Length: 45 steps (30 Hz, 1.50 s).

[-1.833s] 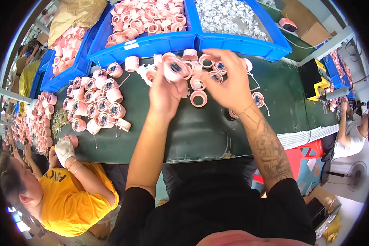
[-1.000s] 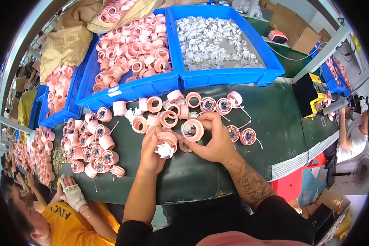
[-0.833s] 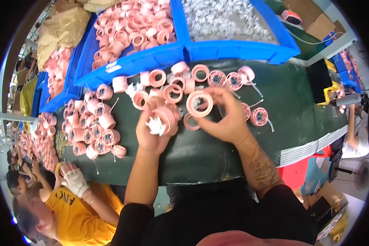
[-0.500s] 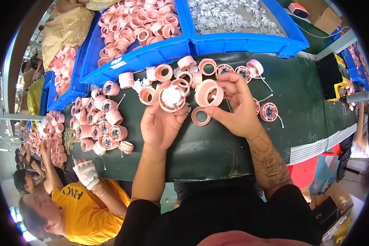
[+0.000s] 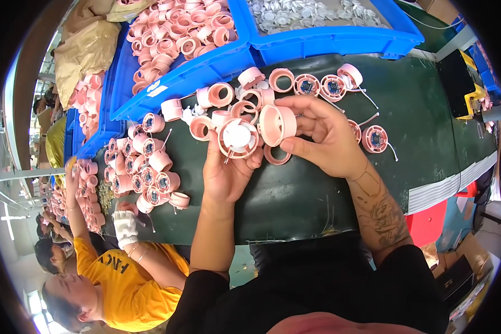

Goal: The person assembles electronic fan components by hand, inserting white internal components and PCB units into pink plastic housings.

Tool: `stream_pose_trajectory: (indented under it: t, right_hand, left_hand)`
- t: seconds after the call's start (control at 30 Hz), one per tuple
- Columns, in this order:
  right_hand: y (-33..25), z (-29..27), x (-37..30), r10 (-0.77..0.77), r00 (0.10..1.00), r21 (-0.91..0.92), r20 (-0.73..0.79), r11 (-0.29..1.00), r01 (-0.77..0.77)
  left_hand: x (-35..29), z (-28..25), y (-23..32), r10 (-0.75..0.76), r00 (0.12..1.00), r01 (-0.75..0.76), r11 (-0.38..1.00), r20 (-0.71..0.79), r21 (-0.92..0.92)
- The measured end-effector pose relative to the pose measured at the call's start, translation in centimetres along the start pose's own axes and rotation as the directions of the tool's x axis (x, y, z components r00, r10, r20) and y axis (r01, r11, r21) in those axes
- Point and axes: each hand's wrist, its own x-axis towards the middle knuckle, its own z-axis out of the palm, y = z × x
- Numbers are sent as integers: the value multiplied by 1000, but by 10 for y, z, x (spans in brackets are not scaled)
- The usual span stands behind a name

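My left hand [image 5: 226, 172] is closed around a round pink housing with a white fan-like disc [image 5: 237, 137] in its middle, face up. Just to its right, my right hand [image 5: 323, 136] grips a hollow pink ring [image 5: 278, 124] by its right side, between thumb and fingers. The ring is tilted, its opening toward the housing, and the two look close together; whether they touch I cannot tell. Behind and below them lie loose pink rings [image 5: 221, 95]. Pink parts with blue circuit boards [image 5: 333, 88] and white wires rest beyond my right hand.
Blue bins hold pink rings [image 5: 172, 33] and white discs [image 5: 312, 14] along the far side. Several wired pink assemblies [image 5: 148, 177] cluster on the green table [image 5: 295, 206] at left. Beside them is a co-worker's gloved hand [image 5: 125, 225]. A black and yellow device [image 5: 462, 83] stands at right.
My right hand has turned the pink ring so its opening faces the housing more. The housing in my left hand has tilted and shifted slightly right. The whole view has shifted a little.
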Motion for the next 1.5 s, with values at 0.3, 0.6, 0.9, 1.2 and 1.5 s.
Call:
stream_pose_trajectory:
  t: [0.3, 0.6, 0.9, 1.2, 1.5]
  right_hand:
    - [-10, -1, -1, -3, 998, 15, 57, 1000, 2]
    - [-16, -3, 1, -124, 977, -534, 175, 822, 200]
    - [-18, 9, -1, -215, 963, -492, 160, 828, 267]
    - [-4, -1, 0, -101, 995, -232, 21, 967, 103]
    - [-9, 0, -2, 12, 999, 63, -39, 998, -10]
  left_hand:
    - [-1, -5, 0, -111, 992, 104, 989, 62, 104]
    - [-1, 5, 2, -155, 979, 187, 941, -131, 283]
    - [-11, 8, 9, -140, 990, 138, 974, -2, 177]
    - [-10, 5, 14, -35, 994, 28, 997, 107, 65]
    - [-10, -4, 7, 19, 998, -26, 992, 51, 122]
